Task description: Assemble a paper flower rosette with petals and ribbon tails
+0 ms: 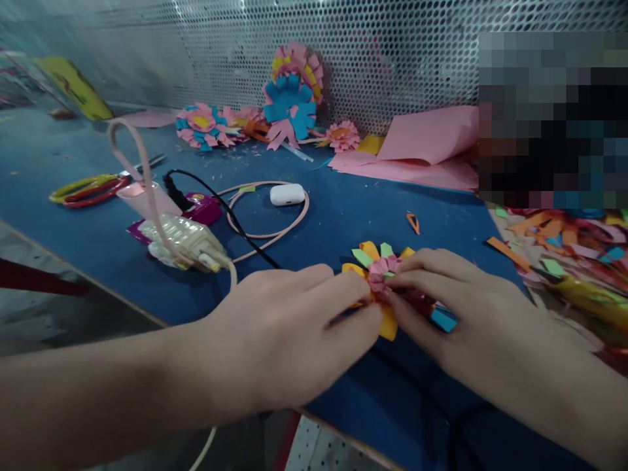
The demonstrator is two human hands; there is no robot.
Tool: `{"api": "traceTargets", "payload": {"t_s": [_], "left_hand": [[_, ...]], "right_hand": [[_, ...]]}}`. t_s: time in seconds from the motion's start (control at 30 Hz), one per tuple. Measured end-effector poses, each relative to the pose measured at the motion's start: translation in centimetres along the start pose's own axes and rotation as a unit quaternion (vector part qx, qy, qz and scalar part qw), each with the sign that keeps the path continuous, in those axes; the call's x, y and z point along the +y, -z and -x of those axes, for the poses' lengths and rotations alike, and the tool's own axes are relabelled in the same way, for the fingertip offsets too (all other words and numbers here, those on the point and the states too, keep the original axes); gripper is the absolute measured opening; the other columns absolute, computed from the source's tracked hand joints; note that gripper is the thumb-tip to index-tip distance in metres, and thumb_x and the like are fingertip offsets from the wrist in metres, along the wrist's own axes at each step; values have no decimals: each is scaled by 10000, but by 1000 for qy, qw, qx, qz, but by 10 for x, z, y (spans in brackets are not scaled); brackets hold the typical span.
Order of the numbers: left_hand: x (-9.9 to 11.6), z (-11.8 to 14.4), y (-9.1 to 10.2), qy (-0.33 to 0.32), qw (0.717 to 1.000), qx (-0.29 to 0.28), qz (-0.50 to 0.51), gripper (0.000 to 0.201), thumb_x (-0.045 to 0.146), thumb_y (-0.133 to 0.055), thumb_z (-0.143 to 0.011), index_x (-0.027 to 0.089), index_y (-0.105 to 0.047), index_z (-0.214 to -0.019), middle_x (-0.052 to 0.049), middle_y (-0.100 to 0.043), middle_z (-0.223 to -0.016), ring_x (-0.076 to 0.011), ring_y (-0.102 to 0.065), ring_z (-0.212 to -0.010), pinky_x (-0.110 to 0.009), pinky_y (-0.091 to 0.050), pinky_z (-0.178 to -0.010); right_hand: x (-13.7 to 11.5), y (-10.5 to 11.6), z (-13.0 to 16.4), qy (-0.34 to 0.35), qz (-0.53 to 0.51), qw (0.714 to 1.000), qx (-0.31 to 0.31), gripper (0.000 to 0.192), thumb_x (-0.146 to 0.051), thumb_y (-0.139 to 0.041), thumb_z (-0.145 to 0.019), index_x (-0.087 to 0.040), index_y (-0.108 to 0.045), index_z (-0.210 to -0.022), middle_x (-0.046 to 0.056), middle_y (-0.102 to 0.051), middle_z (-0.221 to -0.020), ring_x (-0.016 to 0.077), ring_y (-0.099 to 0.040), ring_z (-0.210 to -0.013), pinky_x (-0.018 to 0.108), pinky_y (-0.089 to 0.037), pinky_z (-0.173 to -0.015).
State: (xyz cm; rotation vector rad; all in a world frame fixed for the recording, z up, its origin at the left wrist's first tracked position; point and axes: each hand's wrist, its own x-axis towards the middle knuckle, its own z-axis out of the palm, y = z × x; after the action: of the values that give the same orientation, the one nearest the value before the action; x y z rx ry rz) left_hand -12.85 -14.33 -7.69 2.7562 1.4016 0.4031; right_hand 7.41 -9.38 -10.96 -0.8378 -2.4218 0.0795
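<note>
A paper flower (383, 269) with a pink fringed centre and yellow-orange and green petals is between my hands, low over the blue table. My left hand (304, 320) pinches its near left side, thumb and forefinger together on the petals. From the right, my right hand (456, 297) presses its fingertips against the pink centre and the right edge. A blue strip of paper (444, 318) shows under the right hand. My fingers hide much of the flower's near and right side.
A power strip (181, 239) with looped cables and scissors (91, 190) lie left on the table (343, 203). A white earbud case (287, 194) sits behind my hands. Finished paper flowers (290, 108) and pink sheets (417, 147) line the perforated metal panel. Paper scraps (554, 229) are heaped right.
</note>
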Motion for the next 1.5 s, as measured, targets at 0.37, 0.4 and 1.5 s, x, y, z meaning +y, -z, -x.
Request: {"api": "traceTargets", "payload": {"t_s": [0.37,0.4,1.5], "left_hand": [[-4,-8,-14,-120,981,14,-150,378,134,-280,-936,176,-655,-908,-30,-650,-803,-166,-549,-655,-282,-309,-471],[-4,-8,-15,-118,981,12,-156,382,133,-274,-936,180,-652,-915,-27,-645,-794,-162,-542,-643,-280,-308,-470],[-1,-12,-26,-107,986,13,-130,190,168,-399,-917,184,-580,-864,-3,-575,-726,-151,-528,-605,-279,-357,-477]], "right_hand": [[1,-3,0,-15,-21,999,-26,150,-143,-491,-861,-152,-641,-854,71,-615,-877,180,-560,-840,322,-510,-723],[1,-3,0,-14,-24,999,-27,149,-142,-492,-861,-149,-641,-861,73,-613,-879,182,-559,-843,323,-510,-723],[-2,-3,-2,-25,-32,999,-33,162,-125,-484,-862,-133,-641,-821,74,-592,-828,201,-507,-806,353,-478,-738]]}}
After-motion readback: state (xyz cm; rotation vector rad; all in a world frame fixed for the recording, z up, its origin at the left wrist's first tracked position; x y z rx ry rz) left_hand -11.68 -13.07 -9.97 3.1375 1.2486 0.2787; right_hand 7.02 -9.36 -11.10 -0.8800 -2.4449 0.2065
